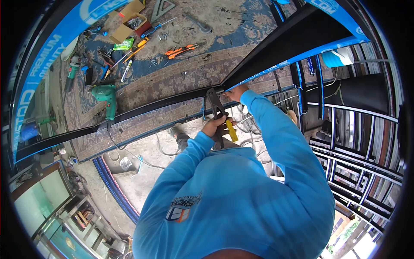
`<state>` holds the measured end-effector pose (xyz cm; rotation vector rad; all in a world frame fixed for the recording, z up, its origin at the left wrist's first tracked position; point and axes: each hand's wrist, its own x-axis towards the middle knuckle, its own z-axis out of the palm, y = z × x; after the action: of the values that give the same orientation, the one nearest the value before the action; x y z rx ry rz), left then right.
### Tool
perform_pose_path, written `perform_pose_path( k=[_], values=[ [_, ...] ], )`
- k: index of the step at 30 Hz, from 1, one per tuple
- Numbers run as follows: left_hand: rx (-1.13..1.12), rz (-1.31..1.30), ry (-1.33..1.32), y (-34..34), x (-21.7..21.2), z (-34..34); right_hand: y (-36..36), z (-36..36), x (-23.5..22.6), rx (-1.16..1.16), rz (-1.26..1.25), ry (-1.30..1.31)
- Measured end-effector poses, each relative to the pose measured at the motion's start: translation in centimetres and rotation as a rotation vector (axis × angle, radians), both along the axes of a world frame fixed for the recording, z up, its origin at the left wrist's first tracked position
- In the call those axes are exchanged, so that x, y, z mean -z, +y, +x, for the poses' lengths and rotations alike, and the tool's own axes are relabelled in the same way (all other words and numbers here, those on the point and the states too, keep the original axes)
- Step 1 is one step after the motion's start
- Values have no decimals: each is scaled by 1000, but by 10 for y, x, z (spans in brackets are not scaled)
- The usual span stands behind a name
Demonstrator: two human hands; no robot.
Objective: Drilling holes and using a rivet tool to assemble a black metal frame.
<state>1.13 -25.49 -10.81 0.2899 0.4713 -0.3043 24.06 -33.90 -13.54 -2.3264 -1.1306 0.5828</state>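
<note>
My left hand (214, 126) is closed round a long dark hand tool (215, 102), which looks like a pair of pliers or a riveter. A yellow handle (232, 131) sticks out by the same hand; whether it is part of that tool, I cannot tell. The tool's far end rests against a black frame (172, 98) with blue protective film. Just right of it, my right hand (236, 92) touches the frame near the angled black panel (284, 45). Its fingertips are partly hidden, so what they grip is unclear.
On the patterned carpet (159, 82) lie a green drill (105, 97), orange cutters (181, 51), screwdrivers and an open cardboard box (129, 21). Cables (161, 144) run over the floor below. Black and white metal profiles (358, 159) are stacked at the right.
</note>
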Motion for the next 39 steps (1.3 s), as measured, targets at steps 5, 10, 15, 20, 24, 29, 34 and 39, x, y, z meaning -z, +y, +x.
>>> perform_pose_path(
  k=[5,10,15,20,24,29,34,39],
  values=[
    [-10,297,81,-12,-3,9,0,-2,-7,-60,96,-137],
    [659,851,72,57,-18,-14,-1,0,-3,-70,62,-169],
    [259,447,-79,45,-10,-11,1,0,1,-39,91,-120],
    [-30,11,88,-16,11,4,0,-2,-4,-63,78,-170],
    [-29,204,165,-8,2,6,-1,-2,-8,-42,79,-144],
    [738,928,44,70,-24,-17,0,-3,-7,-81,119,-234],
    [296,489,-14,39,-22,-8,0,-3,-6,-78,162,-167],
    [-14,-31,-28,-9,-19,3,0,0,-7,-56,52,-123]
  ],
)
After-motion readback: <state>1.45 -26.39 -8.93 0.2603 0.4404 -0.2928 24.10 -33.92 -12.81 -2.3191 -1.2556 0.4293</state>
